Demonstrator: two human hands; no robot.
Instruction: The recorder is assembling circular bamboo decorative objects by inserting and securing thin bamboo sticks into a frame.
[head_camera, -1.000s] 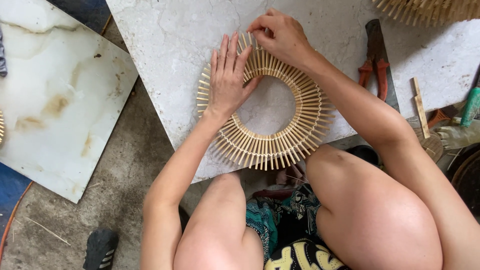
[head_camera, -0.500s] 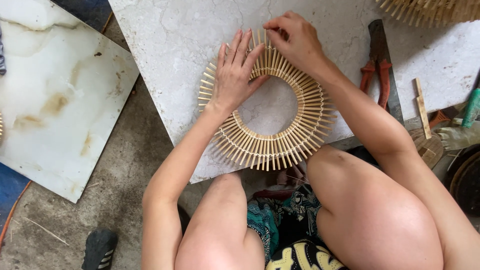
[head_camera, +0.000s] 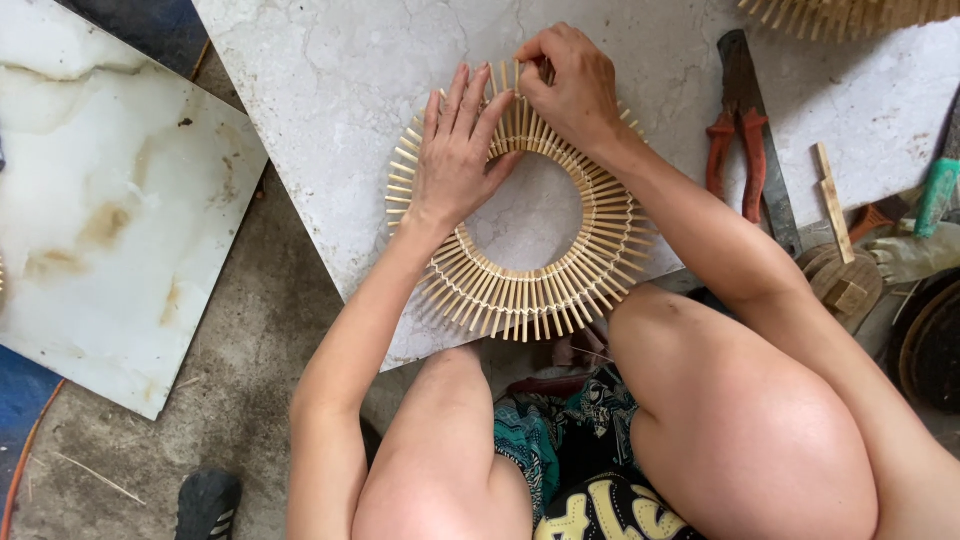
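A ring (head_camera: 520, 265) of thin bamboo sticks lay flat on the grey stone surface (head_camera: 330, 90). The left hand (head_camera: 458, 150) was open, pressed flat on the ring's left side. The right hand (head_camera: 570, 85) pinched one stick at the far edge. Red pliers (head_camera: 738, 160) lay to the right.

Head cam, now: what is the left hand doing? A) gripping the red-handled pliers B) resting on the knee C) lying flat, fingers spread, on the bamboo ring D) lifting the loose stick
C: the left hand lies palm-down with fingers spread on the bamboo ring, while the pliers lie untouched on the stone slab.
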